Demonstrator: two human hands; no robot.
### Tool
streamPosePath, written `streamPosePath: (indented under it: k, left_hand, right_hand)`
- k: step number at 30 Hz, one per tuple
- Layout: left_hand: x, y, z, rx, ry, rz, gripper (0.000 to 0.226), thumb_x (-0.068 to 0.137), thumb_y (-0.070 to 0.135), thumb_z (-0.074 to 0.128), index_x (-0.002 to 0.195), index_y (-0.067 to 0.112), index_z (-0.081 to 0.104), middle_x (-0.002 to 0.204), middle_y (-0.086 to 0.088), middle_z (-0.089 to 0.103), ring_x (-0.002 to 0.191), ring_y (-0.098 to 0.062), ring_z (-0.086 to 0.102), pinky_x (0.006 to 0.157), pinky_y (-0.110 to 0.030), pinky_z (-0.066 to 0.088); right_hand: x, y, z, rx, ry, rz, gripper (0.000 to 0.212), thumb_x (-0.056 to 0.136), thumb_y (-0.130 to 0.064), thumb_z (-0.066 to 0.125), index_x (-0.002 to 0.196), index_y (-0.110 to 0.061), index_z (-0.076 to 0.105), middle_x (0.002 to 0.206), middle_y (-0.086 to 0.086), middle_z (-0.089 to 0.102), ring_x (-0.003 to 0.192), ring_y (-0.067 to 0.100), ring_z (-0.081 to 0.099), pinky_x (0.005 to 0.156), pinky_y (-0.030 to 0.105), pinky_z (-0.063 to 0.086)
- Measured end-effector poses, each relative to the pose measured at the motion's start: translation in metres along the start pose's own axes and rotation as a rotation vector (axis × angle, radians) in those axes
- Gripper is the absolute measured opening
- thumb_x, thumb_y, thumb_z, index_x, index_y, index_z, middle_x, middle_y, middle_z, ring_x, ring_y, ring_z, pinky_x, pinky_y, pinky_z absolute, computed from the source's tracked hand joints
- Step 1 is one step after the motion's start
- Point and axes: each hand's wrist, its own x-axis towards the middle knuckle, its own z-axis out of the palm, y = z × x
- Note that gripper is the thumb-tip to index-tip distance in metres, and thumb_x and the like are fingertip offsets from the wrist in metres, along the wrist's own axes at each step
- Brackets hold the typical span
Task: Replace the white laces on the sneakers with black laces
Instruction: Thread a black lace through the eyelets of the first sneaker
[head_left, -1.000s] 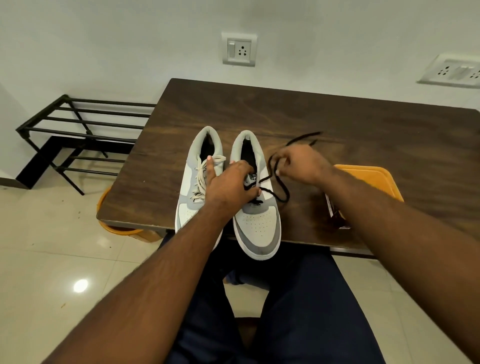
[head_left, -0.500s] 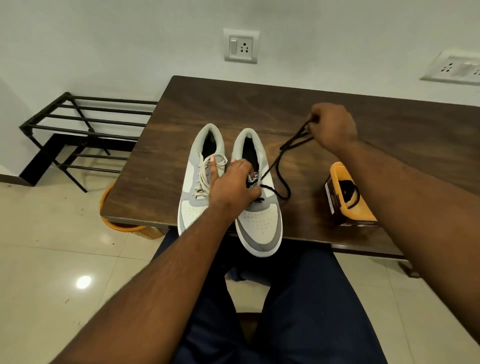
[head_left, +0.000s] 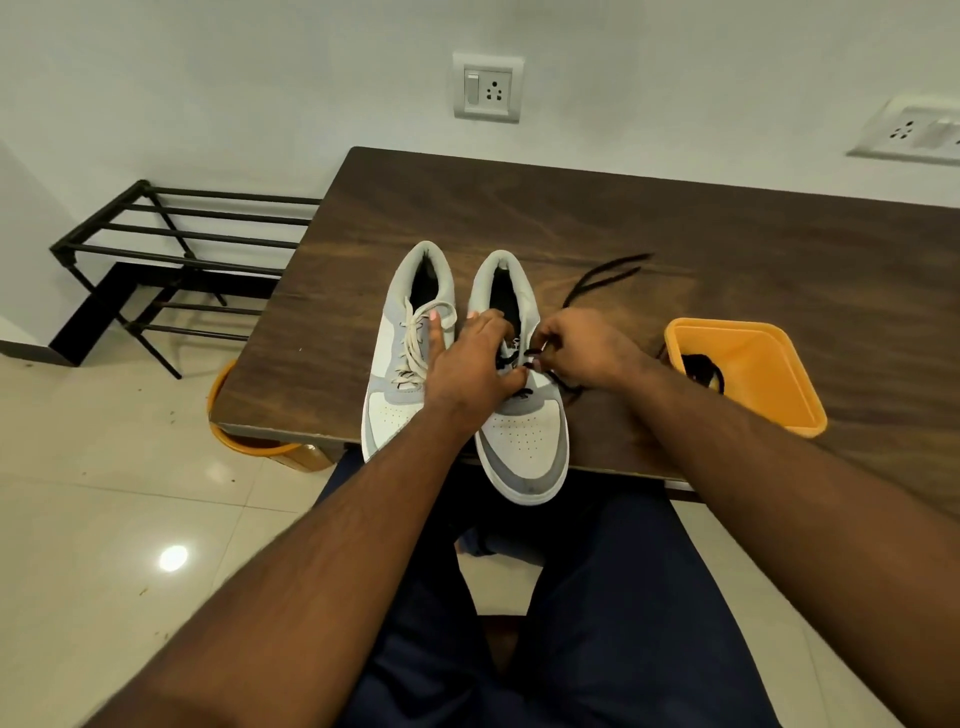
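Note:
Two grey and white sneakers stand side by side at the table's near edge, toes toward me. The left sneaker (head_left: 395, 374) carries white laces (head_left: 415, 343). The right sneaker (head_left: 524, 436) has a black lace (head_left: 597, 278) partly threaded, its loose ends trailing across the table to the right. My left hand (head_left: 467, 364) grips the right sneaker's upper at the eyelets, its index finger lying on the left sneaker. My right hand (head_left: 582, 348) pinches the black lace right at the right sneaker's eyelets.
An orange tray (head_left: 779, 405) with another black lace (head_left: 704, 366) sits on the brown table (head_left: 727, 249) to the right. A black metal rack (head_left: 171, 260) stands on the floor to the left, and an orange bin (head_left: 228, 431) shows under the table edge.
My right hand, which had pulled the black lace up and away to the right, has come back down to the right sneaker's eyelets. The left hand has stayed on the sneaker.

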Motion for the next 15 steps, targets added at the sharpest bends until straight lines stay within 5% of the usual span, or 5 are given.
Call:
streamPosePath:
  k: [10,15]
  left_hand:
    - [-0.002,0.001,0.000,-0.025,0.000,-0.032,0.030,0.085,0.039,0.067,0.104,0.026,0.048,0.119,0.009,0.052,0.117,-0.011,0.049,0.116,-0.039,-0.019]
    - [-0.003,0.001,-0.003,-0.024,-0.019,-0.039,0.033,0.087,0.040,0.066,0.112,0.025,0.050,0.128,0.008,0.050,0.125,-0.012,0.046,0.115,-0.039,-0.020]
  right_hand:
    - [0.012,0.026,-0.025,-0.568,0.266,-0.007,0.019,0.095,-0.016,0.046,0.107,-0.021,0.060,0.100,0.008,0.066,0.088,0.033,0.064,0.063,0.036,0.042]
    - [0.008,0.035,0.001,-0.124,0.385,0.243,0.014,0.095,-0.020,0.050,0.105,-0.018,0.060,0.099,0.007,0.067,0.090,0.033,0.063,0.071,0.037,0.049]
